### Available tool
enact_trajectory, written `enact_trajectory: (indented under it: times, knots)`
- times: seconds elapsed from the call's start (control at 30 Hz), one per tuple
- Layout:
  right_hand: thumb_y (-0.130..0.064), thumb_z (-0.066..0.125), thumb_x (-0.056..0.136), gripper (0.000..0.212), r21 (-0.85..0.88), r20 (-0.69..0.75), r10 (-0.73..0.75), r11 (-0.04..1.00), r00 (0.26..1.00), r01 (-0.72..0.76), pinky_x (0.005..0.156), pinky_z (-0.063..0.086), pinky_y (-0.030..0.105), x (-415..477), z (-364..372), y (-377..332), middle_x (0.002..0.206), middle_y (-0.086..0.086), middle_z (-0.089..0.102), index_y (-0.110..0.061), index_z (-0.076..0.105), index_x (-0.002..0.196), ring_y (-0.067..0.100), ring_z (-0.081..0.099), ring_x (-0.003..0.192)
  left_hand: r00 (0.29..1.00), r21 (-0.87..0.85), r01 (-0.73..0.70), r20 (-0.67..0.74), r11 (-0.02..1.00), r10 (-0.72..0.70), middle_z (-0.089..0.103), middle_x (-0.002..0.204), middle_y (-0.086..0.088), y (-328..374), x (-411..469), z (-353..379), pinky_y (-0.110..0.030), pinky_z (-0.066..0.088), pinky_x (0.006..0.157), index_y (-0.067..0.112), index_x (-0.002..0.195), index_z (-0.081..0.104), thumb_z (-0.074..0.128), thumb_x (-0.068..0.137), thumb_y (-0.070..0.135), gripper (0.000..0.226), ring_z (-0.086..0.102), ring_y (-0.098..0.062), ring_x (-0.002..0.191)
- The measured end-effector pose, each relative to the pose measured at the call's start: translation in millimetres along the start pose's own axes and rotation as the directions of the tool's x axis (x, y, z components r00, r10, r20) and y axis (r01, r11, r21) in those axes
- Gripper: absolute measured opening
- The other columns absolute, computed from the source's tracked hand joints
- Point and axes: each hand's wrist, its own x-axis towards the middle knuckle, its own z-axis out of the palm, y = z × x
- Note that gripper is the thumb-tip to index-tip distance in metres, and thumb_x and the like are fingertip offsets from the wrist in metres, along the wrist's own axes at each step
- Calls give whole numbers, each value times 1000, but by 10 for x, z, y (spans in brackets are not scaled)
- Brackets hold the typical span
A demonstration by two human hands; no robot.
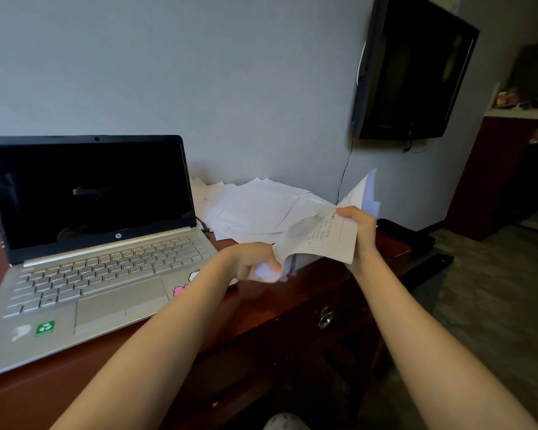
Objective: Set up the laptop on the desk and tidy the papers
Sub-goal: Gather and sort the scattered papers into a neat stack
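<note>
A silver laptop (pixel 87 243) stands open on the left of the dark wooden desk (pixel 277 308), its screen black. Behind and to its right lies a loose spread of white papers (pixel 255 209) against the wall. I hold a bundle of sheets (pixel 326 234) above the desk's right part. My left hand (pixel 255 263) grips the bundle's lower end, fingers curled round it. My right hand (pixel 359 226) grips its right edge, thumb on top. The sheets bend and fan upward between both hands.
A black wall-mounted TV (pixel 413 69) hangs at the upper right, its cable running down the wall. A desk drawer with a metal ring pull (pixel 325 318) faces me. A dark object (pixel 407 234) sits off the desk's right end. A brown cabinet (pixel 497 178) stands at far right.
</note>
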Motion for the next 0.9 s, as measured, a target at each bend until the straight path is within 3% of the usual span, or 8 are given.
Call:
enact_trajectory:
  times: [0.07, 0.17, 0.23, 0.3, 0.4, 0.53, 0.73, 0.9]
  knots:
    - [-24, 50, 61, 17, 2, 14, -7, 1000, 1000, 7, 47, 42, 17, -49, 43, -67, 46, -2, 61, -11, 52, 72, 15, 58, 47, 1000, -49, 1, 7, 999, 0, 67, 85, 0, 39, -38, -30, -11, 50, 53, 11, 108, 56, 37, 91, -8, 32, 64, -4, 61]
    - [-24, 51, 73, 15, 17, 27, -29, 999, 999, 28, 60, 43, 26, -47, 57, -110, 58, 4, 63, -10, 53, 75, 22, 56, 64, 996, -66, -53, -76, 996, 48, 63, 106, -8, 35, -19, -96, -17, 50, 60, 7, 116, 52, 39, 89, -10, 35, 59, -15, 83]
    - [-22, 52, 68, 17, 11, 36, -39, 999, 999, 38, 67, 43, 29, -19, 61, -114, 73, 8, 61, -10, 54, 80, 25, 56, 72, 989, -141, -99, -126, 985, 81, 62, 111, -11, 9, 13, -163, -20, 53, 63, 3, 120, 51, 46, 88, -10, 35, 58, -20, 90]
    - [-18, 54, 64, 18, -39, -11, -70, 997, 997, 70, 68, 42, 30, 42, 43, -93, 77, 8, 57, -11, 53, 80, 25, 56, 74, 967, -194, -149, -236, 970, 101, 61, 118, -12, -35, 29, -235, -30, 54, 81, 2, 124, 51, 54, 86, -10, 40, 59, -27, 102]
    - [-3, 56, 83, 9, -256, -128, -189, 955, 974, 152, 71, 45, 31, 188, -34, -20, 89, 5, 61, -11, 57, 88, 23, 58, 84, 900, -197, -264, -403, 944, 168, 57, 128, -15, -109, 46, -340, -45, 43, 103, 1, 130, 48, 61, 82, -8, 50, 54, -34, 117]
    - [2, 53, 90, 31, -542, -163, -206, 836, 965, 87, 84, 49, 34, 336, -152, 142, 116, 6, 62, -9, 59, 118, 23, 58, 105, 830, -163, -361, -506, 918, 236, 60, 121, -14, -162, 11, -399, -46, 47, 96, 6, 124, 51, 64, 79, -9, 50, 57, -34, 111]
    - [9, 50, 89, 29, -339, -406, -207, 939, 890, 64, 79, 46, 30, 440, -178, 282, 112, 11, 62, -6, 63, 111, 22, 56, 95, 760, -61, -471, -534, 880, 370, 61, 107, -9, -75, 29, -385, -33, 51, 79, 11, 109, 56, 63, 80, -8, 35, 59, -27, 97]
    - [6, 49, 92, 27, -382, -395, -282, 916, 874, 123, 83, 44, 29, 444, -218, 217, 115, 10, 61, -5, 59, 114, 19, 55, 97, 681, 101, -408, -628, 908, 376, 61, 114, -14, 85, 76, -492, -39, 45, 95, 4, 122, 54, 56, 86, -2, 37, 56, -26, 99]
